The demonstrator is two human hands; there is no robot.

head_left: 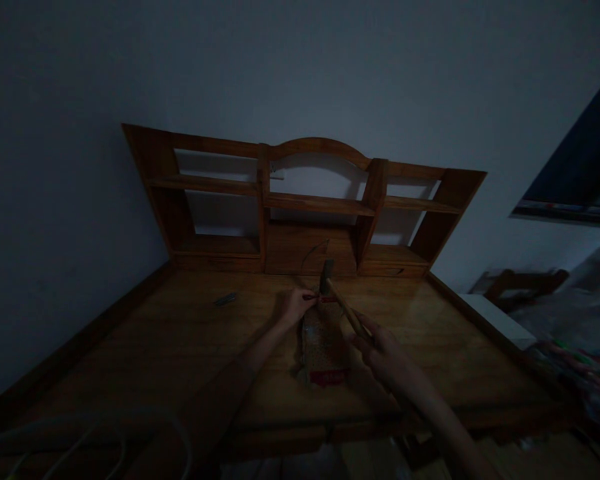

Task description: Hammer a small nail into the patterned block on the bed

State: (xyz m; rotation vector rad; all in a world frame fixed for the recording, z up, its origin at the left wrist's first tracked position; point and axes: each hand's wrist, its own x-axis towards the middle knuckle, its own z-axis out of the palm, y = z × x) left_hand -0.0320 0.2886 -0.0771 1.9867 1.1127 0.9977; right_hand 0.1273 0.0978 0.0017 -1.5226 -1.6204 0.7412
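Observation:
The room is dim. A clear packet [323,347] with red ends lies on the wooden desk [180,340] in front of me. My left hand [297,305] rests at the packet's far end, fingers pinched on its red edge. My right hand [377,350] grips the wooden handle of a hammer [336,293], whose metal head hangs just above the packet's far end, close to my left fingers.
A wooden hutch [310,207] with shelves stands at the back of the desk against the wall. A small dark flat object [225,300] lies on the desk to the left. A wooden chair [523,283] and cluttered items sit at the right.

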